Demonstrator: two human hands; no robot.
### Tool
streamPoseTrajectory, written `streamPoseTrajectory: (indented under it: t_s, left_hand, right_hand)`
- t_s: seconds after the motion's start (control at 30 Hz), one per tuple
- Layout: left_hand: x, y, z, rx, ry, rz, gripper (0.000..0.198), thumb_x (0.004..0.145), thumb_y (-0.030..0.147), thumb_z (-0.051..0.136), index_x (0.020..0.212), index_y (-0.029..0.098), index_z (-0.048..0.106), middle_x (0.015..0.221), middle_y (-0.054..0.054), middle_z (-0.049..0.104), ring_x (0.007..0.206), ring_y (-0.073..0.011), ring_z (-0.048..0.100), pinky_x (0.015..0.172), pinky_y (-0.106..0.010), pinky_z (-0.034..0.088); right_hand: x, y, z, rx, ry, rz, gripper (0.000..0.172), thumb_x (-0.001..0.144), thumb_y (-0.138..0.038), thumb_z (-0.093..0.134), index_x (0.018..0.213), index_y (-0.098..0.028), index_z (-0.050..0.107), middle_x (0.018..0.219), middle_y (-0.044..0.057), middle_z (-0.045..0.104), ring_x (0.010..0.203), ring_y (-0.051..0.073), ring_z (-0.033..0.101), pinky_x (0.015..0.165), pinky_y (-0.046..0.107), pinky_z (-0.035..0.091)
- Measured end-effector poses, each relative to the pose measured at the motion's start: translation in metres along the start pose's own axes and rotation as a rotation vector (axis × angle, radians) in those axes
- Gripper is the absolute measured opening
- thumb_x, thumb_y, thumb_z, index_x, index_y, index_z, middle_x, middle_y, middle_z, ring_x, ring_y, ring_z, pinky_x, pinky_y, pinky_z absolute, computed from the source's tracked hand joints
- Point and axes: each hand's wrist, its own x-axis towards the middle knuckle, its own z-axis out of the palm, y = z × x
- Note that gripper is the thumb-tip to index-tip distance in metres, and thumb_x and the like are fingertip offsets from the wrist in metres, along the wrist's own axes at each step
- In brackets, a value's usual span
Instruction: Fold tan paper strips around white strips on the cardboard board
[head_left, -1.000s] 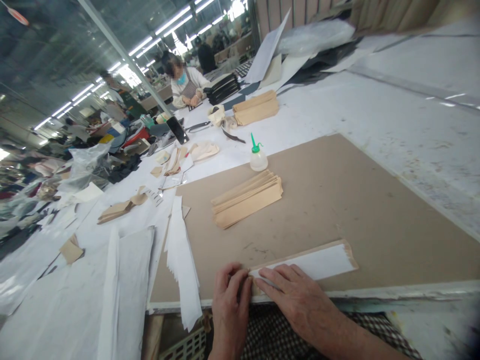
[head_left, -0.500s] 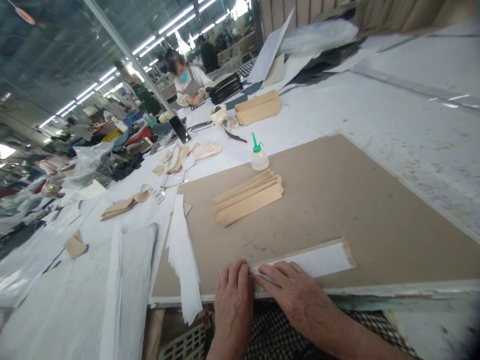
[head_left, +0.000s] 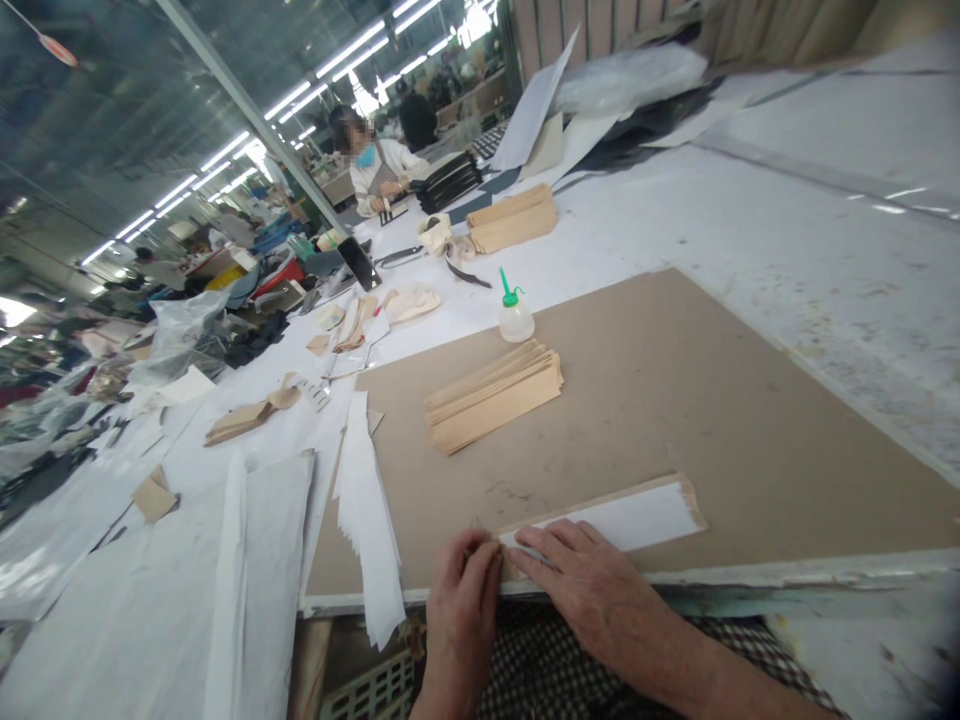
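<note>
A white paper strip [head_left: 639,518] lies along a tan strip [head_left: 688,492], whose edge shows past it at the far side and right end. Pinched at the strips' left end, the fingers of my left hand [head_left: 463,588] are closed on the tan strip's edge. My right hand [head_left: 579,577] lies across the left part of the white strip, fingers stretched out and pressing down. The strips' left ends are partly hidden under my fingers. Beyond them a stack of tan strips [head_left: 495,398] rests on the brown board [head_left: 637,390].
A squeeze bottle with a green spout [head_left: 516,318] stands at the board's far edge. White paper strips [head_left: 367,525] overlap its left side. Another tan stack [head_left: 514,218], a phone [head_left: 358,263] and a person [head_left: 379,170] are farther back. White sheets [head_left: 259,560] lie at left.
My left hand's fingers have curled from lying nearly straight into a pinch at the strips' left end. The right hand stays in place on the white strip. The view has shifted slightly.
</note>
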Motion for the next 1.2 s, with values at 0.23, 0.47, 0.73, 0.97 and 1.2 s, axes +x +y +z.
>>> streamPoseTrajectory:
  t_s: [0.23, 0.47, 0.73, 0.97, 1.2]
  left_hand:
    - [-0.003, 0.001, 0.000, 0.063, -0.044, 0.101, 0.029, 0.098, 0.011, 0.049, 0.121, 0.021, 0.064, 0.112, -0.010, 0.065, 0.101, -0.0210, 0.064, 0.090, -0.033, 0.057]
    - [0.010, 0.002, -0.006, -0.176, -0.024, -0.187, 0.012, 0.096, 0.021, 0.058, 0.104, 0.021, 0.066, 0.111, -0.008, 0.062, 0.102, -0.0194, 0.064, 0.088, -0.032, 0.058]
    - [0.007, 0.005, -0.003, -0.049, -0.112, -0.019, 0.023, 0.099, 0.016, 0.050, 0.113, 0.023, 0.067, 0.110, -0.008, 0.064, 0.101, -0.0196, 0.063, 0.089, -0.032, 0.055]
    - [0.000, 0.008, -0.003, -0.195, -0.038, -0.289, 0.009, 0.096, 0.026, 0.058, 0.088, 0.020, 0.060, 0.115, -0.009, 0.060, 0.103, -0.0194, 0.063, 0.090, -0.032, 0.055]
    - [-0.002, 0.003, 0.015, -0.159, 0.040, -0.355, 0.030, 0.092, 0.028, 0.060, 0.120, 0.019, 0.062, 0.130, -0.015, 0.060, 0.124, -0.0291, 0.057, 0.109, -0.049, 0.046]
  right_hand:
    - [0.000, -0.001, 0.000, 0.019, -0.004, 0.009, 0.042, 0.091, -0.011, 0.060, 0.131, -0.018, 0.058, 0.131, 0.008, 0.061, 0.109, 0.026, 0.053, 0.096, 0.045, 0.045]
    - [0.000, 0.000, 0.000, 0.015, -0.013, 0.002, 0.045, 0.091, -0.009, 0.059, 0.134, -0.018, 0.056, 0.132, 0.008, 0.060, 0.110, 0.026, 0.052, 0.097, 0.045, 0.044]
    - [-0.001, -0.001, 0.002, 0.019, -0.018, 0.018, 0.043, 0.092, -0.009, 0.057, 0.134, -0.018, 0.056, 0.133, 0.009, 0.060, 0.111, 0.027, 0.052, 0.099, 0.046, 0.043]
    - [0.001, -0.002, -0.001, 0.034, -0.002, 0.009, 0.044, 0.092, -0.008, 0.055, 0.134, -0.020, 0.056, 0.131, 0.008, 0.061, 0.111, 0.025, 0.054, 0.098, 0.044, 0.044]
    - [0.004, 0.007, 0.002, 0.007, 0.148, -0.010, 0.029, 0.087, -0.002, 0.046, 0.104, -0.020, 0.062, 0.107, 0.006, 0.066, 0.093, 0.020, 0.059, 0.085, 0.033, 0.048]
